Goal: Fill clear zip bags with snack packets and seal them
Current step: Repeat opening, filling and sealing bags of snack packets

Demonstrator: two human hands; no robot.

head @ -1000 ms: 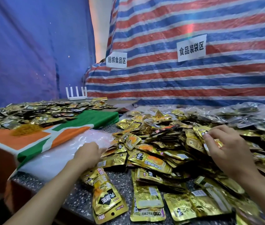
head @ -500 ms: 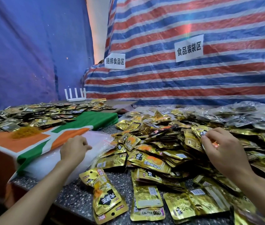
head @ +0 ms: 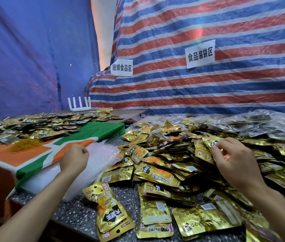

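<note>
Nearest, gold packets (head: pixel 155 173) lie scattered along the front edge of the speckled counter (head: pixel 78 212), a small stack just below and right of the left fingers; bare counter shows only in a narrow strip by that edge. The left hand (head: pixel 73 158) rests curled on a pile of clear bags (head: pixel 101 154), its fingers (head: pixel 83 151) closed over the top sheet (whether they truly pinch it I cannot tell). The bags' right edge touches the packets. The right hand (head: pixel 234 163) sits on the heap, its fingers (head: pixel 216 148) pinching the top edge of one packet; packets crowd every side of them. Left of the left fingers, an orange-green cloth (head: pixel 38 152) meets the bags. Beyond the right fingers lie filled bags (head: pixel 253 124), then a striped tarp (head: pixel 208 88).
</note>
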